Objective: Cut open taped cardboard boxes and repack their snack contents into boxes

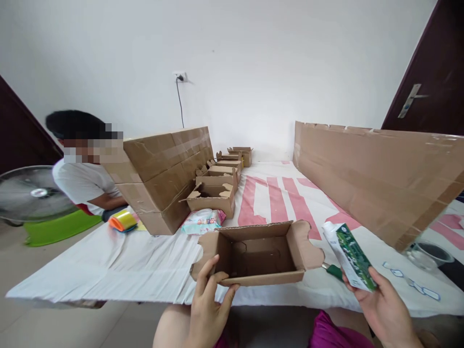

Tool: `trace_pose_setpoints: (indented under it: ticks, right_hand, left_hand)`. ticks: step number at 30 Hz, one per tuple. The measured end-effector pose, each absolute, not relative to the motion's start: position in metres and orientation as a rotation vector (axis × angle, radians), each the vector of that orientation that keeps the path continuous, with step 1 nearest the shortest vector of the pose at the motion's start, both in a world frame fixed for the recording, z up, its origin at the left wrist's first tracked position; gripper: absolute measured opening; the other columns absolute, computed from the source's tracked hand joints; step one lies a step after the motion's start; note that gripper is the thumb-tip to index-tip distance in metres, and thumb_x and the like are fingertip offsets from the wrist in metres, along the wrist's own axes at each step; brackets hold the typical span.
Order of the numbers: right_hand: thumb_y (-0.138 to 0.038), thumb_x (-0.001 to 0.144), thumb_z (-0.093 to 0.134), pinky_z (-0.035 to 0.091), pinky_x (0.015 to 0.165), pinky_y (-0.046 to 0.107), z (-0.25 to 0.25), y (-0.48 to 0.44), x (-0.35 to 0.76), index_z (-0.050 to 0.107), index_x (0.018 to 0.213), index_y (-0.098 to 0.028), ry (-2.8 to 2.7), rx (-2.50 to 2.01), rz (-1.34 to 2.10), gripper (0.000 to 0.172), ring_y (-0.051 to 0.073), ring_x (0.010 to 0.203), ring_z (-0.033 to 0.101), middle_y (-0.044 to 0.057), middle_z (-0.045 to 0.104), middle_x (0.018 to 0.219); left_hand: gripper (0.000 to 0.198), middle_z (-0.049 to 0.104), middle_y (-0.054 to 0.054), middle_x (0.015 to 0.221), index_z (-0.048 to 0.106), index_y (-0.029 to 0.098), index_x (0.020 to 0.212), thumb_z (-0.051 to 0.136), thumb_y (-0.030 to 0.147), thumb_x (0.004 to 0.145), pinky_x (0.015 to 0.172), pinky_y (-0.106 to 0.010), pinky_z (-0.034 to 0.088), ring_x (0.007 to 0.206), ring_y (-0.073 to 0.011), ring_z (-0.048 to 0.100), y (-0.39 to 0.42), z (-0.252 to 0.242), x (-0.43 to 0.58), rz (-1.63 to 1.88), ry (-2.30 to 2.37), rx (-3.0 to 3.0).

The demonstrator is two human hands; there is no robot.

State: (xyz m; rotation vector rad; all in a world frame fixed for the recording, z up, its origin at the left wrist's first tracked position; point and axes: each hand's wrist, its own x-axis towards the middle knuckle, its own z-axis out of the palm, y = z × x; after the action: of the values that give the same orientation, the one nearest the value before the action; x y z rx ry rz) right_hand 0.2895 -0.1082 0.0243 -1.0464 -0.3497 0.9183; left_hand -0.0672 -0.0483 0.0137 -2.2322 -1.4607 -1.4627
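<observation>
An open brown cardboard box [259,253] sits on the white-covered table [108,266] right in front of me, its flaps spread out and nothing inside. My left hand [206,304] pinches the box's near left corner, thumb on the front wall. My right hand [386,309] is closed around a green and white carton [350,256], held tilted just right of the box.
A row of several small open boxes [213,193] runs back along the table beside stacked large cartons [163,174]. A wipes pack [203,221] and tape rolls [123,221] lie left. A cardboard sheet [380,174] stands right. Another person [83,179] sits at left by a fan [32,193].
</observation>
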Motion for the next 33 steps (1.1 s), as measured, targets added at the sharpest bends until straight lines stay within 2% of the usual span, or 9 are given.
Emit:
trace_pose_setpoints:
  ticks: [3, 5, 8, 10, 12, 20, 25, 29, 33]
  right_hand:
    - [-0.050, 0.074, 0.070, 0.053, 0.059, 0.029, 0.000, -0.100, 0.284, 0.068, 0.092, -0.022, -0.571, -1.180, 0.901, 0.034, 0.020, 0.075, 0.063, 0.002, 0.071, 0.089]
    - [-0.056, 0.073, 0.067, 0.052, 0.059, 0.029, -0.020, -0.094, 0.283, 0.068, 0.097, -0.020, -0.738, -1.318, 0.899, 0.042, 0.021, 0.078, 0.064, 0.005, 0.072, 0.093]
    - [-0.061, 0.071, 0.065, 0.055, 0.078, 0.035, -0.049, -0.087, 0.283, 0.069, 0.102, -0.020, -0.890, -1.489, 0.803, 0.051, 0.028, 0.100, 0.064, 0.009, 0.072, 0.106]
    - [-0.060, 0.074, 0.062, 0.051, 0.092, 0.040, -0.062, -0.084, 0.283, 0.068, 0.105, -0.021, -1.013, -1.550, 0.671, 0.051, 0.031, 0.113, 0.060, 0.009, 0.069, 0.115]
    - [-0.056, 0.078, 0.060, 0.049, 0.097, 0.043, -0.070, -0.082, 0.284, 0.065, 0.113, -0.022, -1.203, -1.571, 0.523, 0.049, 0.030, 0.116, 0.059, 0.010, 0.067, 0.120]
    - [-0.035, 0.089, 0.052, 0.052, 0.093, 0.047, -0.076, -0.063, 0.283, 0.060, 0.117, -0.024, -1.692, -1.437, 0.047, 0.031, 0.028, 0.111, 0.060, 0.011, 0.062, 0.117]
    - [-0.032, 0.090, 0.050, 0.054, 0.089, 0.042, -0.082, -0.057, 0.281, 0.056, 0.119, -0.024, -1.684, -1.440, 0.023, 0.030, 0.026, 0.109, 0.060, 0.010, 0.061, 0.116]
    - [-0.031, 0.090, 0.052, 0.054, 0.090, 0.042, -0.084, -0.057, 0.280, 0.055, 0.118, -0.025, -1.680, -1.444, 0.009, 0.029, 0.026, 0.108, 0.061, 0.009, 0.062, 0.115]
    - [-0.032, 0.088, 0.054, 0.054, 0.089, 0.042, -0.085, -0.058, 0.279, 0.055, 0.117, -0.025, -1.684, -1.459, 0.006, 0.030, 0.026, 0.108, 0.061, 0.009, 0.062, 0.114]
  left_hand:
    - [0.013, 0.051, -0.012, 0.133, 0.060, 0.022, 0.092, 0.061, 0.033, 0.085, 0.063, -0.032, 0.061, 0.121, -0.0317, 0.054, -0.045, 0.015, -0.077, -1.509, -1.543, -2.223]
    - [0.015, 0.049, -0.012, 0.136, 0.061, 0.022, 0.094, 0.060, 0.035, 0.085, 0.044, -0.022, 0.053, 0.122, -0.0325, 0.053, -0.043, 0.018, -0.087, -1.519, -1.603, -2.255]
    - [0.017, 0.047, -0.011, 0.139, 0.063, 0.022, 0.095, 0.059, 0.036, 0.086, 0.033, -0.017, 0.044, 0.123, -0.0327, 0.052, -0.039, 0.024, -0.108, -1.493, -1.632, -2.306]
    - [0.015, 0.047, -0.010, 0.138, 0.063, 0.022, 0.093, 0.059, 0.034, 0.086, 0.035, -0.016, 0.045, 0.123, -0.0326, 0.052, -0.036, 0.029, -0.123, -1.431, -1.619, -2.318]
    - [0.013, 0.048, -0.010, 0.137, 0.063, 0.022, 0.093, 0.059, 0.033, 0.086, 0.037, -0.016, 0.046, 0.124, -0.0326, 0.051, -0.033, 0.032, -0.136, -1.353, -1.616, -2.335]
    - [0.016, 0.049, -0.011, 0.137, 0.061, 0.022, 0.096, 0.057, 0.034, 0.086, 0.050, -0.023, 0.054, 0.118, -0.0304, 0.057, -0.016, 0.034, -0.169, -1.236, -1.620, -2.339]
    - [0.020, 0.046, -0.011, 0.140, 0.059, 0.022, 0.098, 0.055, 0.038, 0.088, 0.055, -0.026, 0.056, 0.121, -0.0302, 0.054, -0.011, 0.032, -0.184, -1.209, -1.688, -2.290]
    - [0.018, 0.049, -0.011, 0.137, 0.060, 0.021, 0.093, 0.055, 0.038, 0.088, 0.072, -0.034, 0.059, 0.118, -0.0295, 0.056, -0.010, 0.029, -0.185, -1.187, -1.614, -2.292]
    - [0.018, 0.052, -0.012, 0.134, 0.061, 0.021, 0.089, 0.054, 0.038, 0.087, 0.066, -0.032, 0.059, 0.114, -0.0294, 0.059, -0.008, 0.030, -0.181, -1.209, -1.617, -2.309]
